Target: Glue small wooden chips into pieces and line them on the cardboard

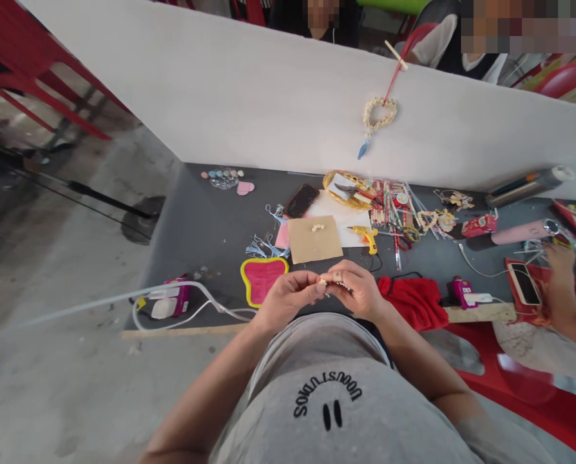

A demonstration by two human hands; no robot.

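Note:
My left hand (pixel 290 298) and my right hand (pixel 360 293) meet above the table's near edge. Thumb and fingers of both are pinched on a small cream bead-like piece (pixel 322 283); its exact kind is too small to make out. More whitish bits show under the curled fingers of my right hand, partly hidden. Just beyond lies a brown cardboard square (pixel 312 243), with a short row of cream pieces (pixel 317 227) on it. A yellow hot glue gun (pixel 366 237) rests to its right. Left of my hands is a pink tray with a yellow rim (pixel 243 278).
A white partition (pixel 268 96) bounds the table's far side; a heart-shaped cream ornament (pixel 380 115) hangs there. Behind the cardboard are a phone (pixel 301 201) and a basket of tools (pixel 330 193). A red cloth (pixel 413 303) lies right. A co-worker's hand (pixel 561 264) is further right.

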